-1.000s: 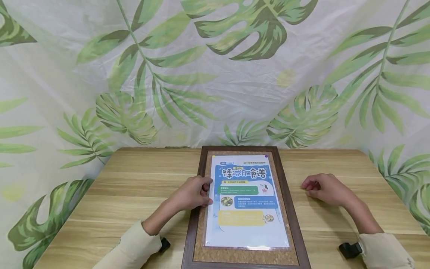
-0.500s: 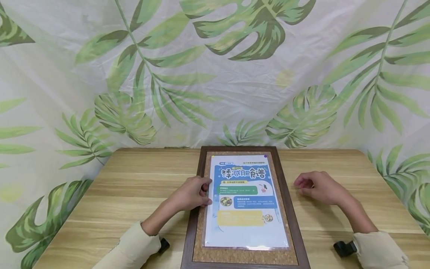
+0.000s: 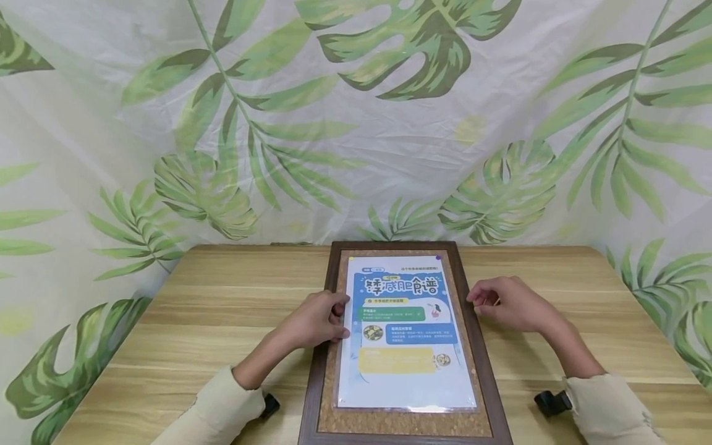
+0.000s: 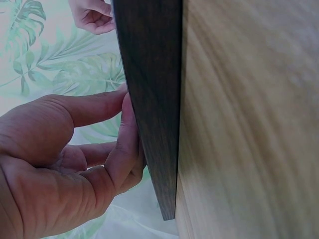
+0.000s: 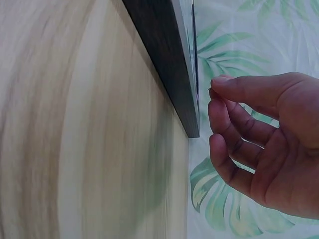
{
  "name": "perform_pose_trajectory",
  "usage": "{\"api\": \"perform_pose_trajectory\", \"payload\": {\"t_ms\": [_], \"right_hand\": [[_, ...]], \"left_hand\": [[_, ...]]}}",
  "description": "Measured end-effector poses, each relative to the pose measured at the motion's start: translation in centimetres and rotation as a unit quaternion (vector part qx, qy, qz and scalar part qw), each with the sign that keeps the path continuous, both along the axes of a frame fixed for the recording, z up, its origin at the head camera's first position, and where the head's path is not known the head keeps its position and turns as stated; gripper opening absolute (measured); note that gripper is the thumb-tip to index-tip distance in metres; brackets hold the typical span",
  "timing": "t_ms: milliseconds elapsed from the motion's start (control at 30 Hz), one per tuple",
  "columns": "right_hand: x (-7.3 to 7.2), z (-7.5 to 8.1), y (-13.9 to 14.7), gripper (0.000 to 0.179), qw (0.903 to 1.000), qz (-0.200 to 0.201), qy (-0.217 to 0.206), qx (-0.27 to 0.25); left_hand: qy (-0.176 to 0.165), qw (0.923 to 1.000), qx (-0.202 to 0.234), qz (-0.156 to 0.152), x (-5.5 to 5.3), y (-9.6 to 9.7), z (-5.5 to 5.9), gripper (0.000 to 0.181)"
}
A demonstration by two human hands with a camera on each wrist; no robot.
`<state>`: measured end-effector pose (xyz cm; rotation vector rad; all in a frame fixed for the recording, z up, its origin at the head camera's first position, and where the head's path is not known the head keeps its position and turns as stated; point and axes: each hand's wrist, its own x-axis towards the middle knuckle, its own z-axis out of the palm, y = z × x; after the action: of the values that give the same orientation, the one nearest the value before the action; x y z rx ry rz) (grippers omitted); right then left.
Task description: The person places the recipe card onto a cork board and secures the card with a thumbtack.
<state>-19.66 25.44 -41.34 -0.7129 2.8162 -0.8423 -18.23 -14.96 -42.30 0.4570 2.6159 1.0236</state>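
Creased white cloth backdrop (image 3: 389,167), printed green leaves (image 3: 408,65), wood-grain table (image 3: 222,296).

Two hands (image 3: 316,321), one poster (image 3: 406,390), perhaps two pins (image 3: 438,258).

White poster (image 3: 403,334) bears blue, green, yellow panels (image 3: 394,314); around it, speckled tan cork (image 3: 406,423), dark-brown frame (image 3: 483,364); beyond it, green-leaf-print cloth (image 3: 356,142).

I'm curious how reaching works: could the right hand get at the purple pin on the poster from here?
Probably yes: the right hand is by the framed corkboard, near the purple pin, with no visible obstacle between them. The left hand is at the opposite edge of the poster, out of the way.
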Motion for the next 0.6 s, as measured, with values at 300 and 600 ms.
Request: {"api": "perform_pose_trajectory", "payload": {"t_ms": [300, 600], "right_hand": [[0.0, 0.4, -1.5, 0.012, 0.9999, 0.008, -0.011, -0.007], [-0.1, 0.6, -3.4, 0.01, 0.9993, 0.015, -0.027, -0.021]], "left_hand": [[-0.003, 1.0, 0.004, -0.001, -0.1, -0.2, 0.0, 0.065], [-0.004, 0.9999, 0.008, -0.006, -0.1, -0.2, -0.1, 0.065]]}}
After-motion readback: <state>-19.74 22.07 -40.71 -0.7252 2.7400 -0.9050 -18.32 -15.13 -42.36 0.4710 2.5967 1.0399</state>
